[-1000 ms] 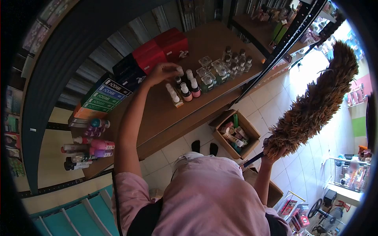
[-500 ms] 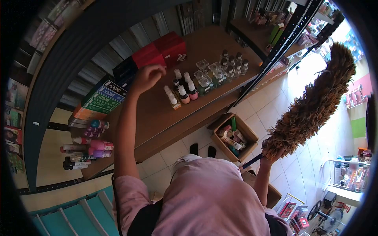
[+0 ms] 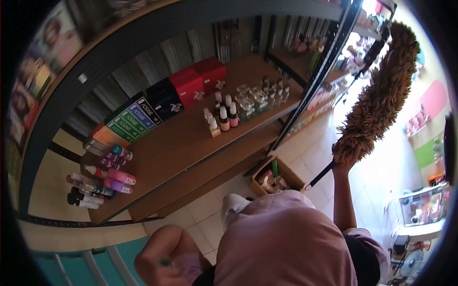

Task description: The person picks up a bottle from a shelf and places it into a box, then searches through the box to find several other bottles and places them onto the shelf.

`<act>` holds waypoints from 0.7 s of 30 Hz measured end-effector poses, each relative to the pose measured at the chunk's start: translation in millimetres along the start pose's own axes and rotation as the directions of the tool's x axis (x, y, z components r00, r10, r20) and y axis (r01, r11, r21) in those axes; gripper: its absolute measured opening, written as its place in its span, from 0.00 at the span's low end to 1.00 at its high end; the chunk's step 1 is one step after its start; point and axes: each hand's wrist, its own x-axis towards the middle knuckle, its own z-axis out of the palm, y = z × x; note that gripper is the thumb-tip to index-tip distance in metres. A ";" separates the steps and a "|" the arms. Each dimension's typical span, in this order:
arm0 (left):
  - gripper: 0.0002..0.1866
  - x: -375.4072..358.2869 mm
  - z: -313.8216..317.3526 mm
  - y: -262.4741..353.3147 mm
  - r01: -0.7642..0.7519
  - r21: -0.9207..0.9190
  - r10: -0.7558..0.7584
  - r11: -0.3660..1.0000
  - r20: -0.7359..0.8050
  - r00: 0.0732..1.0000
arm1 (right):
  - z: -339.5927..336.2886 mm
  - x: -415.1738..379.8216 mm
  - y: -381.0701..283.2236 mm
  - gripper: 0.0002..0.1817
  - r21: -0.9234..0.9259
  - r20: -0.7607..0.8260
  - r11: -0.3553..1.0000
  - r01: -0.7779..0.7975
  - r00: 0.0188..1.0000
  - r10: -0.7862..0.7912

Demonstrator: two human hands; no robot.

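Note:
My right hand [image 3: 347, 167] is wrapped round a brown feather duster [image 3: 379, 95], gripping it where the feathers meet the dark handle [image 3: 320, 175]. The duster is raised at the right, feathers upward. Low at the left, close to my body, my left hand [image 3: 167, 275] is smeared by motion with the arm bent. A small green patch shows at it, too blurred to name, and its fingers cannot be made out. In front is a brown shelf [image 3: 176, 148] bearing spray bottles [image 3: 224, 119], clear glass bottles [image 3: 253, 102] and coloured bottles [image 3: 119, 177].
Red boxes [image 3: 187, 86], a dark blue box [image 3: 163, 100] and stacked green boxes [image 3: 125, 125] line the shelf's back. A cardboard box [image 3: 291, 177] of bottles stands on the tiled floor. A black metal post [image 3: 312, 78] rises at the shelf's right end.
My left hand has moved from near the red boxes down and back beside my body. The duster, still in my right hand, has shifted slightly up. The camera view has shifted too.

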 end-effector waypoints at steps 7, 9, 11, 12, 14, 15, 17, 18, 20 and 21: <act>0.13 -2.7 3.2 44.6 -0.144 -0.133 0.123 0.981 -0.152 0.981 | 19.9 7.9 -21.0 0.24 0.082 0.035 0.996 -0.023 0.999 0.020; 0.13 -1.2 -2.4 52.4 -0.209 -0.197 0.171 0.958 -0.193 0.966 | 26.4 -8.8 -22.3 0.24 0.072 -0.034 0.997 -0.015 0.999 0.017; 0.13 -1.0 -6.5 57.1 -0.290 -0.276 0.228 0.916 -0.236 0.945 | 35.4 -30.9 -28.3 0.24 0.145 -0.133 0.988 -0.053 0.988 0.073; 0.13 -2.6 -7.7 58.4 -0.333 -0.321 0.257 0.887 -0.257 0.932 | 33.5 -42.8 -30.4 0.24 0.154 -0.122 0.986 -0.058 0.990 0.077; 0.14 -7.1 -6.1 57.9 -0.413 -0.426 0.306 0.805 -0.299 0.904 | 23.0 -75.4 -30.2 0.24 0.167 -0.117 0.984 -0.068 0.989 0.088; 0.14 -9.7 -4.2 53.8 -0.445 -0.494 0.324 0.747 -0.314 0.892 | 14.5 -93.5 -27.3 0.23 0.154 -0.163 0.987 -0.044 0.984 0.070; 0.14 -15.0 2.8 37.0 -0.479 -0.636 0.347 0.605 -0.331 0.878 | -3.7 -135.8 -21.8 0.22 0.185 -0.207 0.982 -0.029 0.976 0.068; 0.15 -16.3 8.8 26.4 -0.470 -0.709 0.350 0.525 -0.324 0.879 | -10.3 -159.6 -21.4 0.22 0.197 -0.229 0.980 -0.022 0.971 0.068; 0.22 -20.9 25.4 5.2 -0.383 -0.855 0.332 0.349 -0.270 0.904 | -22.5 -213.0 -25.4 0.22 0.226 -0.247 0.973 -0.047 0.963 0.103; 0.23 -22.2 38.6 1.9 -0.348 -0.905 0.282 0.245 -0.276 0.919 | -31.0 -240.9 -22.6 0.22 0.233 -0.284 0.971 -0.047 0.952 0.115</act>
